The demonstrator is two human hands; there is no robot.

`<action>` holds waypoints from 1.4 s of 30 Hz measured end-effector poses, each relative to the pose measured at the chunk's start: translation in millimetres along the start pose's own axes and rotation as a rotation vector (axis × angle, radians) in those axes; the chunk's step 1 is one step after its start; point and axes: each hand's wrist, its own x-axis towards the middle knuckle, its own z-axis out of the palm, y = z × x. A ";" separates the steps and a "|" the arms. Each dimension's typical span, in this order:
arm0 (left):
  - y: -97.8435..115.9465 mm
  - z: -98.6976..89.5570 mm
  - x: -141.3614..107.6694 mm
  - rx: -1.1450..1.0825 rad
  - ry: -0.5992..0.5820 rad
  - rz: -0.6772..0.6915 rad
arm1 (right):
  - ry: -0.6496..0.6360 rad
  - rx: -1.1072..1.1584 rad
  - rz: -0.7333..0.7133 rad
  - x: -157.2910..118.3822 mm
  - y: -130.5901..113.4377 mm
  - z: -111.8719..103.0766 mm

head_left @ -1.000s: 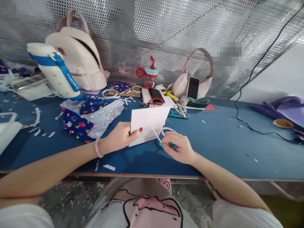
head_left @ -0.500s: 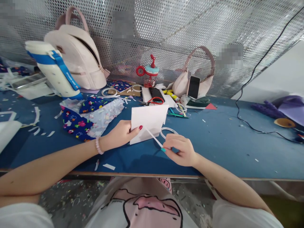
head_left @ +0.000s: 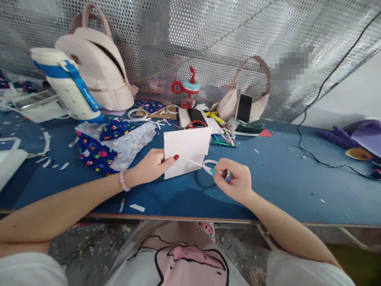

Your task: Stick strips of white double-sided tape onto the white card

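Observation:
My left hand grips the left edge of a white card, thumb on its front face, fingers behind. The card stands tilted just above the blue table. A narrow white strip runs across the card from near my left thumb to my right hand, which pinches it between thumb and forefinger. A roll of white tape lies partly behind my right hand. Red-handled scissors show just beyond the card's top edge.
Patterned blue fabric lies folded open at the left. Behind stand a white-and-blue bottle, a pale backpack, a red-lidded cup and a small handbag with a phone. Paper scraps litter the table. A black cable runs along the right.
My right hand has moved right and slightly up, drawing the strip from a downward slant to a flatter line. My left hand and the card have hardly moved.

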 end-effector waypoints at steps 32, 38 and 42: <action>16.8 -1.9 -10.7 -0.064 -0.036 0.054 | -0.013 -0.009 0.372 5.5 24.7 -2.2; 17.6 -0.9 -11.4 -0.082 -0.019 0.032 | -0.030 0.014 0.365 5.9 23.4 -3.8; 17.6 -0.5 -10.8 -0.080 -0.009 0.010 | -0.045 0.017 0.351 6.1 19.5 -5.7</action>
